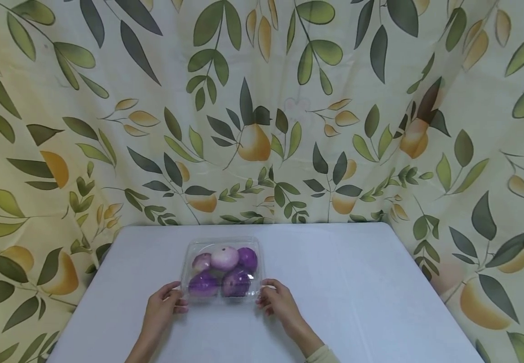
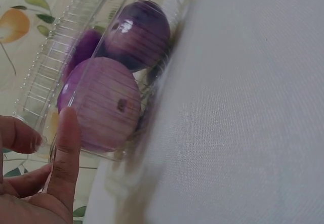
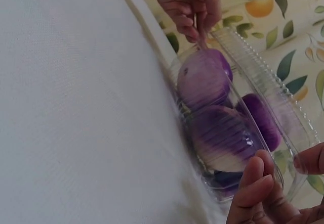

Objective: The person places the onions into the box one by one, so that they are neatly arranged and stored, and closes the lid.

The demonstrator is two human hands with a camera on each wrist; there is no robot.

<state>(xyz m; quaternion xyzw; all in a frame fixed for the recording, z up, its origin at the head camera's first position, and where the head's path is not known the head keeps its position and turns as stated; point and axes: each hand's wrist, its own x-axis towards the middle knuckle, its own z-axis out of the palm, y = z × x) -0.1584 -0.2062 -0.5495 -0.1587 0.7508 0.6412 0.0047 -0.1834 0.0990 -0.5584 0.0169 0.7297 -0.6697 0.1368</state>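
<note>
A clear plastic clamshell box is at the middle of the white table, with several round purple-and-white vegetables inside. My left hand pinches the rim at the box's near left corner; in the left wrist view the thumb lies on one side of that edge and the fingers on the other. At the near right corner my right hand grips the rim between thumb and fingertips. The box's near wall faces both wrist cameras, and the vegetables show through it.
A white cloth covers the table, which extends to the right and in front of the box. Behind the table's far edge hangs a curtain printed with leaves and orange fruit, and it continues down both sides.
</note>
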